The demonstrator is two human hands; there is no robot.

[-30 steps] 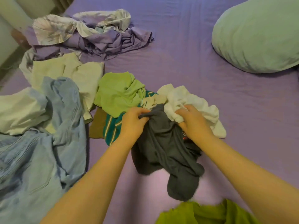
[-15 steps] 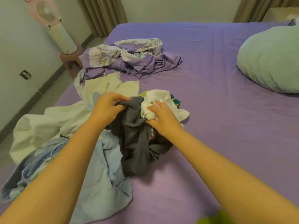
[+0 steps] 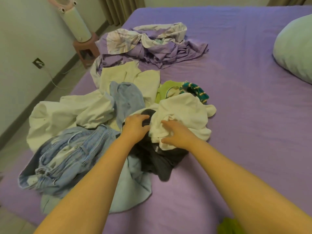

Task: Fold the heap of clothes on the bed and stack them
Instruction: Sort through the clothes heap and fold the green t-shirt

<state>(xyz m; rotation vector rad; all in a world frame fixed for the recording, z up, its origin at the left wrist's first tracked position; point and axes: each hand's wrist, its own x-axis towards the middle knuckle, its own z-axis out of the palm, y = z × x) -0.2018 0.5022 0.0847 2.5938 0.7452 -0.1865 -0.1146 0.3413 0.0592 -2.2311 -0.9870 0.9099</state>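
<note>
Bed: purple sheet, fills most of the view; the heap lies on its left half.
Pillow: pale green, at the right edge of the bed, well apart from the heap.
Bedding: crumpled purple and floral cloth, at the far side of the heap.
Heap of clothes: loose and unfolded, spread from the bed's left edge toward the middle.
Jeans: light blue denim, bunched at the near left of the heap.
Cream garment: pale, rumpled, behind the jeans.
White garment: lies on top of the dark one, at the right of the heap.
Dark grey garment: partly under the white garment, its end trailing onto the sheet.
Green top: beside a teal striped piece, behind the white garment.
Fan: stands on a small stool on the floor left of the bed.
Left hand: fingers curled round a fold of the dark grey garment.
Right hand: fingers and thumb curled into the white garment, gripping it.
</note>
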